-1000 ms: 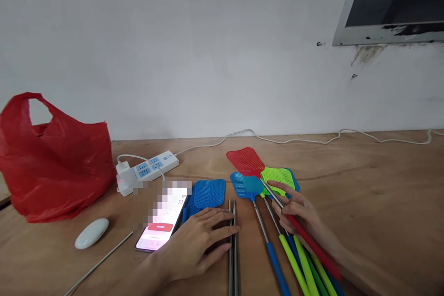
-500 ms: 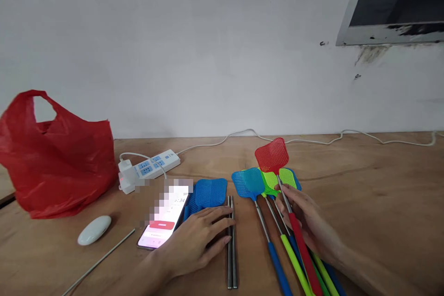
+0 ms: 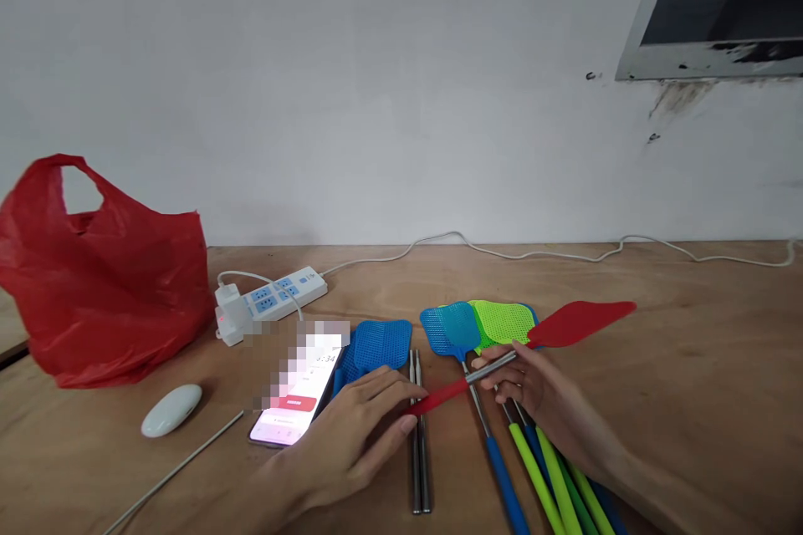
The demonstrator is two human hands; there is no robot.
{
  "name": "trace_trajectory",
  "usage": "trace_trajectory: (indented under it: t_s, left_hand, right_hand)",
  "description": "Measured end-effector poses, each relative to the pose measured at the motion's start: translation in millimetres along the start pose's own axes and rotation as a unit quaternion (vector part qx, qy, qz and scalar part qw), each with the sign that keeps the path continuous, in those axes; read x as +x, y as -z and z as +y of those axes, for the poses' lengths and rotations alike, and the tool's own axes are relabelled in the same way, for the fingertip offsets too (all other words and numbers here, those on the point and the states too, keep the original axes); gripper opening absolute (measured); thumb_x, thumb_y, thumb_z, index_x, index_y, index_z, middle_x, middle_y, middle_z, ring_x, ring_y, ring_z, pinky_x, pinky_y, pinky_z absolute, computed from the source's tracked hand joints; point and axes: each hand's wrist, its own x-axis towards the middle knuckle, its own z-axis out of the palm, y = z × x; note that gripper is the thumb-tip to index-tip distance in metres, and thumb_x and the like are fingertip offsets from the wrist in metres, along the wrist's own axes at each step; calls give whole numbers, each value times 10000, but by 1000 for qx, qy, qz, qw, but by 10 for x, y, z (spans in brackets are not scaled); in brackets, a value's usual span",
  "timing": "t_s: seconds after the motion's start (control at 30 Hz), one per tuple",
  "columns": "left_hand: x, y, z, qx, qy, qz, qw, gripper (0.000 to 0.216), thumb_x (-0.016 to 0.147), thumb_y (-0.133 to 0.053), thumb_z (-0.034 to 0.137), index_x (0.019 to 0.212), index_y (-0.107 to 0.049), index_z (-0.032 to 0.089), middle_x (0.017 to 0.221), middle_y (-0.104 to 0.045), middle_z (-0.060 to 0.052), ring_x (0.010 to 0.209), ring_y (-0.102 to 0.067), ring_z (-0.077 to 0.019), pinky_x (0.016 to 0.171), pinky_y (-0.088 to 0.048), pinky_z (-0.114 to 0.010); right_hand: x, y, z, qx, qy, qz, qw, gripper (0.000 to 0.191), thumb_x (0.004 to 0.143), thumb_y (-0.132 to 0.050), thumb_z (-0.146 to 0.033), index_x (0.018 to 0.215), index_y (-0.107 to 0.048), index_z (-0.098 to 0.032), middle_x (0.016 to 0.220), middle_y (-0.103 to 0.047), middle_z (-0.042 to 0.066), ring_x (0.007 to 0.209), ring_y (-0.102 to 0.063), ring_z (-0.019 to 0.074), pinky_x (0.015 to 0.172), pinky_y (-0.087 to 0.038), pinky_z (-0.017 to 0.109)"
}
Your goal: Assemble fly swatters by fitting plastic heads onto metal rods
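My right hand [image 3: 539,393] is closed on the metal shaft of a red fly swatter [image 3: 580,323]. The swatter lies nearly level above the table, its red head to the right and its red grip reaching left to my left hand [image 3: 357,435]. My left hand's fingers curl at the tip of that grip and rest over two bare metal rods [image 3: 418,451]. Under my right hand lie several blue and green fly swatters [image 3: 495,324]. A stack of blue swatter heads [image 3: 376,346] sits beside my left hand.
A phone [image 3: 294,401] with a lit screen lies left of my left hand. Further left are a white oval device [image 3: 171,410], a thin metal rod [image 3: 176,476], a power strip [image 3: 269,301] and a red plastic bag [image 3: 100,276]. A white cable [image 3: 565,253] runs along the wall.
My right hand has swung the red swatter clockwise, from head pointing away to lying sideways with its head to the right. Its grip now meets my left hand's fingers.
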Motion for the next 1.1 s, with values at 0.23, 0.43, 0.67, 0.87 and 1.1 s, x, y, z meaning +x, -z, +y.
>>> trace_trajectory:
  t_s: [0.23,0.43,0.67,0.87,1.1]
  left_hand:
    - [-26,-94,107,-19,75,-6,997,215,1018,-468,356,1196,-543,259,1037,-691,-25,938,-660,-212,794,-502,-287]
    - [-30,-103,86,9,97,-20,995,149,1016,-351,291,1023,-488,233,864,-645,-17,722,-607,-202,638,-424,-299]
    - [-22,-100,75,24,117,-34,992,144,1029,-344,334,982,-443,241,838,-650,-10,645,-577,-203,564,-347,-298]
    - [38,-97,144,17,97,-54,994,227,1056,-310,394,991,-477,255,785,-634,14,676,-598,-199,608,-382,-285]
    - [-60,-84,266,46,116,-68,990,383,1069,-180,423,890,-470,249,734,-628,-9,619,-591,-213,569,-371,-304]
  right_hand:
    - [-68,-74,4,27,-23,-40,999,324,858,-667,-528,999,-692,-238,1042,-778,115,865,-726,256,733,-525,362]
    - [-59,-89,-35,37,-23,-8,999,430,811,-648,-585,1008,-749,-216,971,-751,112,784,-662,241,674,-512,356]
    - [-43,-107,5,-6,12,101,995,398,708,-742,-594,704,-696,-199,615,-587,12,508,-474,139,460,-401,259]
    - [-96,-190,85,-40,65,94,993,435,760,-742,-571,583,-644,-186,540,-549,-5,480,-464,108,444,-375,218]
    - [-167,-274,-36,-70,30,97,992,400,757,-752,-555,648,-698,-174,598,-637,35,500,-510,132,451,-420,240]
